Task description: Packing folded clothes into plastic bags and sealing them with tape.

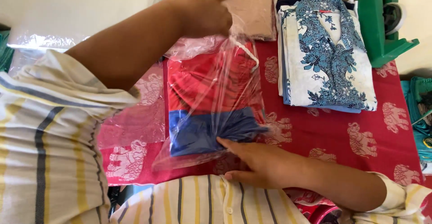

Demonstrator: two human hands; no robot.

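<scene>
Your left hand [204, 15] pinches the clear bag's [211, 93] far mouth; right hand [256, 161] lies flat, open, on its near end. Thin plastic could tear; folded garment [202, 111] may bunch.

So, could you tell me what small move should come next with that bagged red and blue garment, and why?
Probably push the garment fully into the clear plastic bag. The left hand pinches the bag's far end, the right hand presses the garment's blue near end, and the plastic lies loose and crumpled around it.
</scene>
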